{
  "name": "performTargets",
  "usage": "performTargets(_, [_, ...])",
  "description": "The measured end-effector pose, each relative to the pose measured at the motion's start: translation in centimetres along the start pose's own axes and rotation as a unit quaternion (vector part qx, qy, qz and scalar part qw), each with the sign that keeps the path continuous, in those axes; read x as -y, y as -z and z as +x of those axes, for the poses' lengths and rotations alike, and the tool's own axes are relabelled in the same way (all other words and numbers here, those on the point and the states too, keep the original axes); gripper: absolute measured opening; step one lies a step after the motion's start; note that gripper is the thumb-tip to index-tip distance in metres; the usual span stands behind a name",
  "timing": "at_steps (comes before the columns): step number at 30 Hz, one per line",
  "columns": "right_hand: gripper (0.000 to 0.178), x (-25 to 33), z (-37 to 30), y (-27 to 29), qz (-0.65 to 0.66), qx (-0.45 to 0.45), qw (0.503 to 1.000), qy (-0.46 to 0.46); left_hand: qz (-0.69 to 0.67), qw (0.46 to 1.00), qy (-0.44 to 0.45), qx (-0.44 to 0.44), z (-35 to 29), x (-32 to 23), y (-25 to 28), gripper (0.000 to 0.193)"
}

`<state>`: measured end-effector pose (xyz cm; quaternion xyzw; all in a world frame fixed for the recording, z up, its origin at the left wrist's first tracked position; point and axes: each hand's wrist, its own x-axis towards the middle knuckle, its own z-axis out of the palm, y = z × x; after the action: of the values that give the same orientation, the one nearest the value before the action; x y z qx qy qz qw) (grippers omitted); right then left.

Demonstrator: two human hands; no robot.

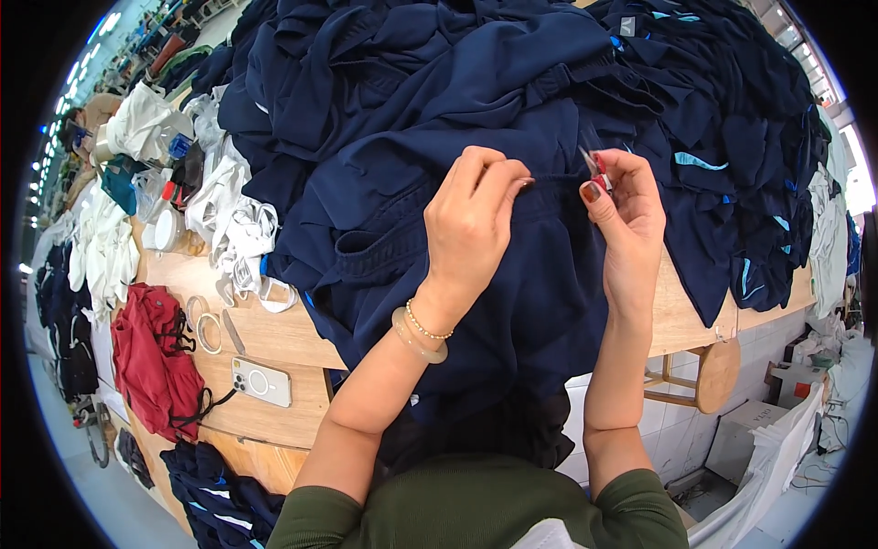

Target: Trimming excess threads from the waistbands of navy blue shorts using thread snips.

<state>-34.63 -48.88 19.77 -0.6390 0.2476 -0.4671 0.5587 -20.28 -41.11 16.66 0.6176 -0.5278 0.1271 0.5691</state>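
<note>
A navy garment (558,247) with a gathered elastic waistband lies spread in front of me, on top of a heap of similar cloth. Its upper edge runs between my two hands. My left hand (471,215), with bangles at the wrist, pinches that edge between thumb and fingers. To the right of it, my right hand (631,206) is closed around small thread snips (599,172) with red on the handle. The snips' pointed metal blades tip up and left, just above the cloth. Whether a thread lies at the blades is too small to tell.
Navy garments (722,119) with light-blue strips pile up at the right. Left on the wooden table (306,334) are a phone (261,382), a tape roll (209,333), a red garment (155,361) and white cloth (242,224). A wooden stool (718,375) stands below the right edge.
</note>
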Motion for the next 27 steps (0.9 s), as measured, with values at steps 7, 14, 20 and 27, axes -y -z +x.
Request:
performTargets(7, [0.02,-0.6,0.0,1.0,-0.237,0.0,0.967,0.091,-0.058,0.996,0.059,0.011,0.0,0.1,0.2,0.005])
performTargets(14, [0.023,0.5,0.6,0.1,-0.377,0.049,0.898,0.221,-0.052,0.998,0.04,0.001,0.0,0.4,0.2,0.004])
performTargets(20, [0.024,0.9,0.7,-0.1,-0.408,0.07,0.885,0.213,-0.047,0.998,0.036,0.007,0.1,0.4,0.3,0.004])
performTargets(27, [0.022,0.6,1.1,0.0,-0.405,0.083,0.883,0.224,-0.067,0.997,0.044,0.004,0.0,0.6,0.6,0.004])
